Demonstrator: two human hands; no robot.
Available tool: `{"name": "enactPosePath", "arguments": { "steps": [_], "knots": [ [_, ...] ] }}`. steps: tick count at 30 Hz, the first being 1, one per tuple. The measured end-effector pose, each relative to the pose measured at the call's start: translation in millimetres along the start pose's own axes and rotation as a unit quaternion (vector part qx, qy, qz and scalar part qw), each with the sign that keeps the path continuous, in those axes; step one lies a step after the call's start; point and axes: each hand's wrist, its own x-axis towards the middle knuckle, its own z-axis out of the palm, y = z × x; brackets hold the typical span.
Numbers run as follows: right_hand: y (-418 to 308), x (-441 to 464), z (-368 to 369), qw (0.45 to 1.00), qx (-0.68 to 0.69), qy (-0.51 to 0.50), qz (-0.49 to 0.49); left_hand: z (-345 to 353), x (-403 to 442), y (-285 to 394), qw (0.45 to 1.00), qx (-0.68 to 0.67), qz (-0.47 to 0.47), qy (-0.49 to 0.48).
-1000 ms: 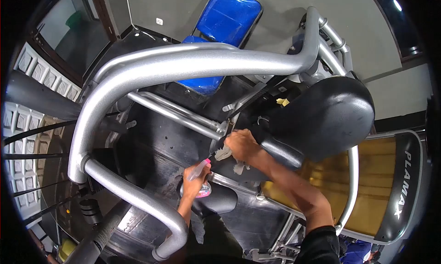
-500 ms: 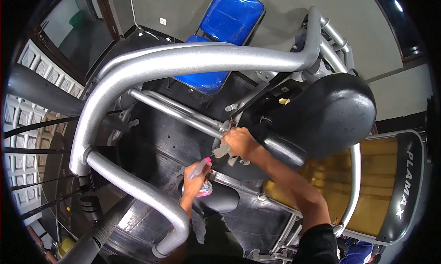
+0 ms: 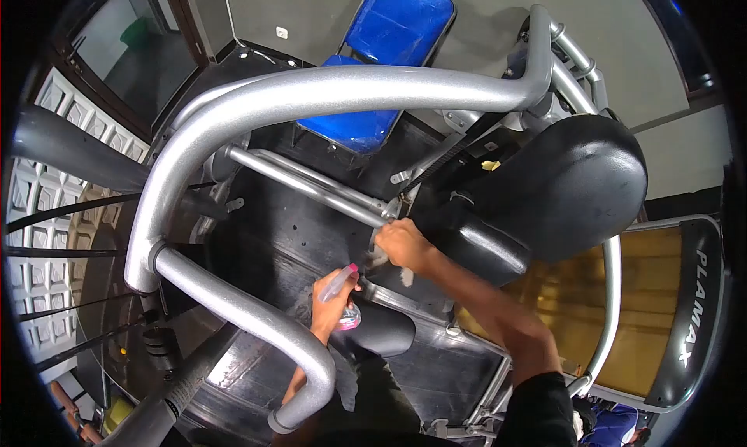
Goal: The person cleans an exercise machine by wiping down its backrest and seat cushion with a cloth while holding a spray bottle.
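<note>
My left hand is wrapped round a clear spray bottle with a pink nozzle, low in the middle of the view. Up and to the right, my right hand is closed on a ragged pale cloth, at the end of a silver machine bar. Part of the cloth hangs below the fingers; the rest is hidden in the fist. A black padded seat lies right of my right hand. Beneath the bottle is a smaller black pad.
A thick silver frame tube arches across the view and down the left. A blue chair stands by the grey wall. At right is a yellow-brown panel marked PLAMAX. A person in blue shows at the bottom right edge.
The view has shifted slightly, so the machine and chair sit a little further right. My right hand has stayed at the bar's end, with less cloth showing. The left hand still holds the bottle.
</note>
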Motion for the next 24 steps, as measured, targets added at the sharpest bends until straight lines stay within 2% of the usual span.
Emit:
{"name": "enactPosePath", "arguments": {
  "steps": [3,5,7,8,9,11,13,15,16,19,21,24],
  "knots": [
    [4,-4,-14,0.998,0.004,-0.037,0.044,0,-3,3,1.000,0.001,-0.003,0.003],
    [15,-3,-15,0.999,0.033,-0.007,0.034,-2,-3,1,1.000,0.008,-0.001,-0.001],
    [16,3,-11,0.993,0.009,0.022,0.115,-3,-4,1,1.000,0.014,0.005,-0.004],
    [13,9,-8,0.986,-0.004,-0.017,0.163,-3,-5,0,1.000,0.009,0.000,-0.001],
    [4,13,-5,0.986,-0.004,-0.017,0.165,-2,-6,0,1.000,0.004,-0.005,0.002],
    [-17,10,4,0.969,-0.058,-0.038,0.236,-1,-8,0,1.000,0.001,-0.002,-0.001],
    [-35,-6,-3,0.972,-0.067,-0.033,0.224,-2,-8,-1,1.000,-0.001,0.001,-0.004],
    [-43,-30,-4,0.987,-0.071,-0.017,0.146,-2,-8,-3,1.000,0.013,0.004,-0.012],
    [-46,-43,-1,0.986,-0.070,-0.017,0.149,-1,-8,-3,1.000,0.015,0.004,-0.016],
    [-47,-80,5,0.991,-0.074,0.044,0.106,1,-9,-2,1.000,0.025,-0.007,-0.015],
    [-42,-98,-2,0.977,-0.049,0.171,0.122,1,-9,-2,0.999,0.038,-0.018,-0.021],
    [-48,-100,-6,0.953,0.000,0.220,0.209,6,-8,-4,0.998,0.062,-0.025,-0.022]
  ]
}}
